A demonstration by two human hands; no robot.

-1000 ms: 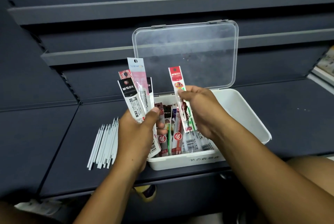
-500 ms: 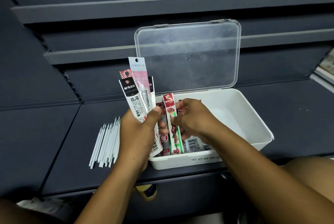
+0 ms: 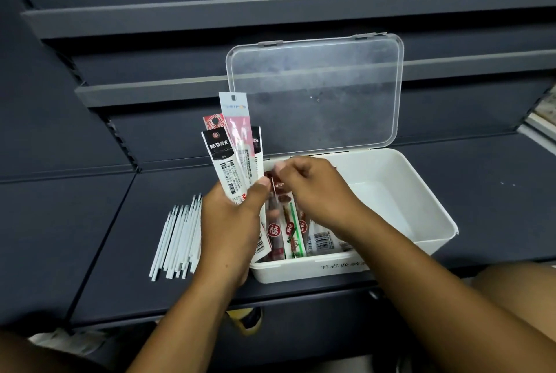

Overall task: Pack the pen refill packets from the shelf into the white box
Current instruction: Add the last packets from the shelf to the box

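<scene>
— On the front edge of the shelf (image 3: 496, 192), what is recorded?
— One white box (image 3: 301, 270), with its clear lid (image 3: 316, 92) standing open along the back edge.
— Packets?
— Four held packets (image 3: 228, 162), fanned upright in the left hand (image 3: 228, 222), thumb clamped across them, above the box's left end. At least four boxed packets (image 3: 322, 240) stand in that end; the hands hide any others.
— The right hand (image 3: 313, 189)?
— Inside the box, fingers curled on the top of one green-striped packet (image 3: 293, 231).
— Anything else?
— One row of loose white sticks (image 3: 177, 240), left of the box, too close-packed to count.
</scene>
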